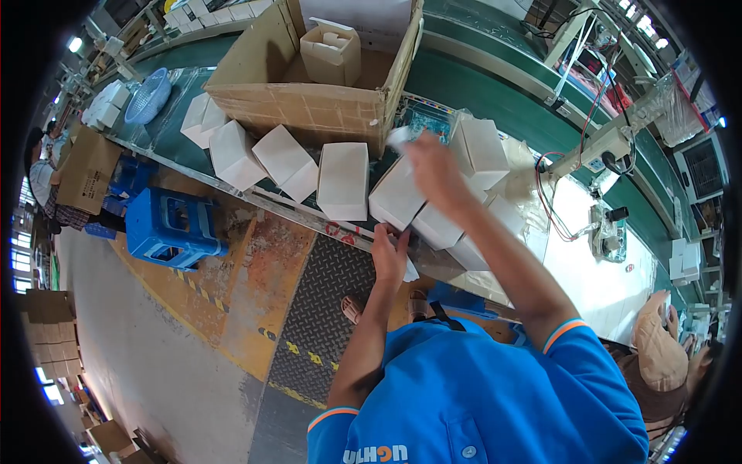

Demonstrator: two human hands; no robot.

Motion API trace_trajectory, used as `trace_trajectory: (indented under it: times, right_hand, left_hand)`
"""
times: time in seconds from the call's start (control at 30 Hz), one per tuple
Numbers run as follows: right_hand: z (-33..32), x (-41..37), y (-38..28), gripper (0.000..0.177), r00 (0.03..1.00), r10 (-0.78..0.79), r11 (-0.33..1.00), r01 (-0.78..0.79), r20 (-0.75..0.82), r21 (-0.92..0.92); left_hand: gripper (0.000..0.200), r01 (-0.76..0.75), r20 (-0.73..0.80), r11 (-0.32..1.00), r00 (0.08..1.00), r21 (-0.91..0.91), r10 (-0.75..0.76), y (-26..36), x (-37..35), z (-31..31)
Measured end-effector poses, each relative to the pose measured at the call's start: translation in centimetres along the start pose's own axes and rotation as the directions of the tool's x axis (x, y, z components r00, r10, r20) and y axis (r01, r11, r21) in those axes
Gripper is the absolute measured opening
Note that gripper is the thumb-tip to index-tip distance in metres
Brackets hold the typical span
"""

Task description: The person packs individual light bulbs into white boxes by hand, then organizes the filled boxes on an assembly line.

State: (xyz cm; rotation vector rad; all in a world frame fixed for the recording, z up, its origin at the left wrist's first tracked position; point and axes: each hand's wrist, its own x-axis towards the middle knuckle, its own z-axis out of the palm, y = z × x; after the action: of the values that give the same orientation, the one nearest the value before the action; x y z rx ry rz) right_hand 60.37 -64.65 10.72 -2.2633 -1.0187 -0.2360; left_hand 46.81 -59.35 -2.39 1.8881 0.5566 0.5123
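My right hand [434, 168] is over the white box [397, 193]. Its fingers are closed around a small white item [399, 138], too blurred to name. Below, at the table's near edge, my left hand [388, 255] has its fingertips against the bottom of that same box, gripping its near edge. A piece of white paper or film [410, 271] shows beside the left wrist. Left of my hands stands a row of white boxes, the nearest being an upright white box [342, 182]. More white boxes [480, 151] crowd under and beyond my right forearm.
A large open carton [301, 112] with a white box [331, 56] inside stands behind the row. A blue basket [148, 97] sits at the far left. Blue stools [174, 228] stand on the floor. Another person [663, 348] is at the right, near a metal arm with cables [591, 155].
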Motion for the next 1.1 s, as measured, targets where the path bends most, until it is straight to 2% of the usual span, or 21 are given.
trace_trajectory:
  times: [0.07, 0.17, 0.2, 0.23, 0.27, 0.3, 0.33, 0.37, 0.4, 0.43, 0.57, 0.63, 0.7, 0.77, 0.83, 0.87, 0.93, 0.97, 1.0, 1.07, 1.1]
  right_hand:
    - [1.7, 0.2, 3.0, 0.016, 0.999, -0.002, 1.0, 0.001, -0.044, -0.024]
    - [4.9, -2.6, 0.6, 0.016, 0.995, -0.084, 0.994, 0.081, 0.047, 0.069]
    - [3.7, -3.8, -3.2, 0.019, 0.985, 0.01, 0.982, -0.042, 0.172, 0.186]
    - [4.5, -5.6, -4.7, 0.018, 0.976, -0.029, 0.972, -0.023, 0.214, 0.236]
    - [7.8, -8.1, -4.5, 0.018, 0.977, -0.031, 0.972, -0.02, 0.211, 0.236]
    - [12.9, -11.2, -3.0, 0.017, 0.972, -0.048, 0.988, 0.081, 0.231, -0.135]
    - [11.9, -10.1, -4.9, 0.016, 0.965, -0.055, 0.857, 0.178, 0.257, -0.484]
    - [7.1, -9.7, -2.7, 0.016, 0.964, -0.058, 0.857, 0.182, 0.261, -0.482]
    - [0.9, -4.1, -6.1, 0.014, 0.964, -0.178, 0.906, 0.082, 0.199, 0.414]
    - [0.4, -2.1, -4.6, 0.014, 0.986, -0.091, 0.947, 0.042, 0.139, 0.319]
    - [0.8, 1.4, 1.6, 0.012, 0.999, -0.022, 0.997, 0.023, -0.023, 0.079]
    - [1.9, 1.3, 2.3, 0.013, 0.998, -0.034, 0.998, 0.036, 0.046, -0.054]
    - [2.9, -1.3, 0.8, 0.012, 0.997, -0.013, 0.999, 0.015, 0.078, -0.031]
    - [2.3, -4.6, -2.7, 0.017, 0.932, 0.108, 0.978, -0.163, 0.347, 0.133]
    - [1.3, -7.1, -5.0, 0.017, 0.787, -0.351, 0.908, 0.155, 0.508, 0.389]
    - [0.9, -6.5, -5.6, 0.017, 0.783, -0.359, 0.905, 0.159, 0.508, 0.394]
    - [0.6, -4.0, -6.1, 0.018, 0.899, -0.233, 0.916, 0.075, 0.371, 0.393]
    - [1.1, -2.2, -5.6, 0.018, 0.971, -0.117, 0.923, 0.028, 0.21, 0.384]
    - [0.7, 0.0, -5.3, 0.018, 0.983, -0.117, 0.953, 0.072, 0.138, 0.296]
    - [1.7, 3.2, -4.3, 0.013, 0.995, -0.094, 0.975, 0.083, 0.041, 0.205]
    - [2.9, 4.3, -3.5, 0.012, 0.994, -0.084, 0.989, 0.075, 0.07, 0.125]
  left_hand:
    - [0.025, -0.014, -0.031, 1.0, 0.999, 0.001, 0.014, -0.1, 0.0, 0.3]
    - [0.028, 0.037, 0.043, 0.999, 0.998, 0.032, -0.038, -0.5, 0.1, 0.0]
    - [0.028, 0.042, 0.046, 0.999, 0.998, 0.033, -0.043, -1.4, 0.0, 0.6]
    - [0.026, -0.142, -0.063, 0.893, 0.981, 0.427, 0.186, -2.9, 0.2, 1.8]
    - [0.024, -0.228, -0.074, 0.607, 0.899, 0.761, 0.431, -4.5, 0.5, 2.8]
    - [0.024, -0.23, -0.073, 0.605, 0.898, 0.762, 0.433, -6.0, 0.7, 3.3]
    - [0.026, -0.275, -0.045, 0.749, 0.926, 0.603, 0.376, -7.4, 0.8, 3.7]
    - [0.029, -0.288, -0.008, 0.862, 0.947, 0.417, 0.32, -8.9, 0.6, 4.1]
    - [0.033, -0.272, 0.04, 0.938, 0.962, 0.212, 0.27, -9.5, 0.5, 4.1]
    - [0.031, -0.087, 0.013, 0.996, 0.996, 0.022, 0.087, -1.6, 0.2, 0.3]
    - [0.033, -0.09, -0.029, 0.993, 0.995, 0.073, 0.092, -1.4, 0.5, 0.7]
    - [0.033, -0.018, 0.009, 0.999, 1.0, 0.039, 0.018, -1.5, 0.7, 0.6]
    - [0.033, -0.044, 0.017, 0.996, 0.999, 0.075, 0.043, -1.7, 0.9, 0.5]
    - [0.032, -0.067, 0.024, 0.992, 0.998, 0.111, 0.065, -2.0, 0.9, 0.7]
    - [0.031, 0.114, 0.067, 0.976, 0.992, -0.186, -0.103, -1.9, 0.9, 1.2]
    - [0.031, 0.115, 0.058, 0.976, 0.993, -0.184, -0.106, -2.0, 0.5, 0.8]
    - [0.028, 0.128, 0.005, 0.852, 0.989, -0.507, -0.146, -0.9, -0.4, -0.8]
    - [0.029, 0.087, 0.03, 0.996, 0.996, -0.022, -0.087, -1.1, 0.3, -2.3]
    - [0.029, 0.085, 0.021, 0.996, 0.996, -0.015, -0.084, -0.9, 0.3, -3.5]
    - [0.035, 0.221, -0.196, 0.97, 0.952, -0.098, -0.237, -0.9, 0.0, -5.6]
    - [0.054, 0.195, -0.301, 0.97, 0.925, -0.148, -0.232, -1.3, 0.5, -6.2]
